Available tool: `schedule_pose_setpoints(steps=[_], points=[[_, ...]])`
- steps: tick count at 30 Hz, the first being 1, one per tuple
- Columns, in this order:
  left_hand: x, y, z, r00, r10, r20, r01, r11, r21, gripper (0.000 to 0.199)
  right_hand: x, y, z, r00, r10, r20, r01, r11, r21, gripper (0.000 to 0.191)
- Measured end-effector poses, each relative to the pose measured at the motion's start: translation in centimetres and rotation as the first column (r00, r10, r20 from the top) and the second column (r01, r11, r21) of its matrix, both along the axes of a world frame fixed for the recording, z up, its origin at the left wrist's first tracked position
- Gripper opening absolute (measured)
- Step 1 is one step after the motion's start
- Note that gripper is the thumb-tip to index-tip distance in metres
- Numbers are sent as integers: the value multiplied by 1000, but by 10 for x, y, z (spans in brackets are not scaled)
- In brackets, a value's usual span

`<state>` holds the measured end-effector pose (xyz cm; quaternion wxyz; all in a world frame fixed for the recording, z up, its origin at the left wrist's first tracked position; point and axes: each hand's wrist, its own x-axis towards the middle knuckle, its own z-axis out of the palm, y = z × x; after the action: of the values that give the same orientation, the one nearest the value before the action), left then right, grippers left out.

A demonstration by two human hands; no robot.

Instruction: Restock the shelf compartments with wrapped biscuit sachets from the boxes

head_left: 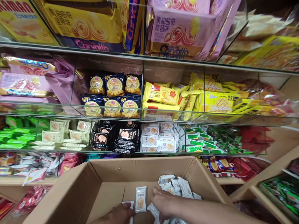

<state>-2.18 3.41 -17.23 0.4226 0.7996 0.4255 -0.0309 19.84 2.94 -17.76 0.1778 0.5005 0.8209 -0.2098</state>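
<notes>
Inside a cardboard box [149,168], small white biscuit packets lie in a loose group on the right. My left hand [118,214] is closed at the bottom of the box, its fingers over a white biscuit packet [130,204] whose ends show around them. Just right of it, a single white packet [140,199] lies upright by itself. My right hand [162,202] reaches in from the right with its fingers curled down among the packets; what they hold is hidden. Behind its wrist sits a cluster of similar packets [184,186].
Shelves with clear dividers rise behind the box. White biscuit packets [149,138] fill one compartment, beside black packets [127,137]. Yellow packs [163,93] and dark blue cookie packs [115,85] stand above. A wooden side shelf [263,193] is at right.
</notes>
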Motion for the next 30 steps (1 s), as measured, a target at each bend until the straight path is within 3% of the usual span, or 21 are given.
schedule_pose_setpoints(steps=[2,4,6,8,10,14,16,19,21,24,25,27,30], points=[[6,0,12,999,41,15,-40,999,-3,53,-2,2,9,990,-96,-105,96,995,-11,40],[15,2,24,982,158,102,-152,986,-64,59,-2,7,25,934,-188,-304,196,981,-4,29],[24,3,34,929,295,222,-248,944,-218,66,-1,12,44,809,-269,-522,307,952,-14,20],[31,4,44,838,415,353,-240,863,-445,70,2,17,60,653,-338,-678,407,911,-63,17],[34,4,53,776,493,393,-210,790,-576,60,5,20,69,504,-399,-766,452,878,-159,16],[35,3,62,694,554,461,-183,754,-631,40,8,20,69,222,-530,-818,452,800,-395,22],[34,2,62,638,598,484,-221,745,-629,37,7,19,68,133,-588,-798,405,767,-497,28],[31,2,63,542,683,490,-237,684,-690,31,6,18,74,140,-588,-796,332,786,-522,32],[30,1,67,500,736,457,-130,585,-800,33,7,18,81,189,-483,-855,323,853,-411,28],[31,-1,75,508,768,389,40,431,-902,38,8,16,88,236,-313,-920,288,927,-241,23],[32,-2,77,503,770,393,54,425,-903,35,7,16,88,234,-301,-924,297,927,-227,24],[36,-5,79,456,771,444,54,474,-879,31,6,13,84,200,-367,-908,374,886,-276,35],[41,-9,76,369,778,509,38,534,-845,29,1,8,75,165,-568,-807,352,798,-490,53]])
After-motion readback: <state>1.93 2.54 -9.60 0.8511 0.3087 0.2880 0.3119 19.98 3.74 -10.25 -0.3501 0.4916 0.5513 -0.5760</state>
